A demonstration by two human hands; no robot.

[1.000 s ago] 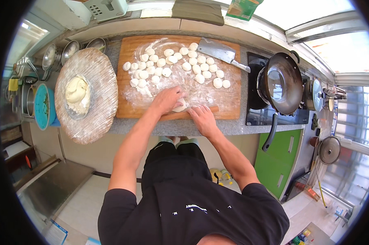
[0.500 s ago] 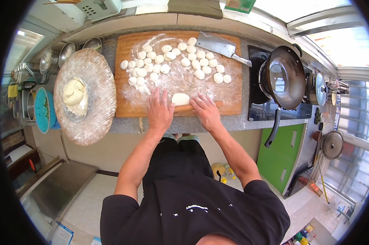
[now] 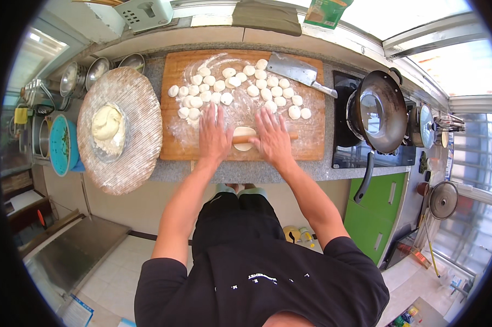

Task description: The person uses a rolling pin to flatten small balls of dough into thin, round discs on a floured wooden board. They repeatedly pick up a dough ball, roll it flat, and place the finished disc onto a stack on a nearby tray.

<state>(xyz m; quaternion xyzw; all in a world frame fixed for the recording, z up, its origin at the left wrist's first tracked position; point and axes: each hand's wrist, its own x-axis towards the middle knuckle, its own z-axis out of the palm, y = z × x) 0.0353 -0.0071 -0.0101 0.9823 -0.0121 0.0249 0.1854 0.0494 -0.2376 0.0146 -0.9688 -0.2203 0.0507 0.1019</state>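
My left hand (image 3: 214, 135) and my right hand (image 3: 273, 139) lie flat on a wooden rolling pin (image 3: 244, 139), fingers stretched out toward the far side of the board. Both palms rest over the pin, one on each side of its middle. Under the pin, between the hands, is a flattened round of dough (image 3: 245, 131), showing at the far and near sides of the pin. Beyond my fingertips, many small floured dough pieces (image 3: 219, 86) are scattered on the wooden board (image 3: 175, 147). A cleaver (image 3: 293, 70) lies at the board's far right.
Left of the board, a round ridged tray (image 3: 140, 163) carries a bowl of dough (image 3: 107, 124). Farther left is a turquoise basin (image 3: 57, 146). On the right, a wok (image 3: 393, 111) stands on the black cooktop (image 3: 344, 157), its handle (image 3: 364, 177) jutting past the counter edge.
Both hands have slid forward, rolling the pin away from me onto the dough, which lay beyond it before. The dough now looks wider. The view has shifted slightly.
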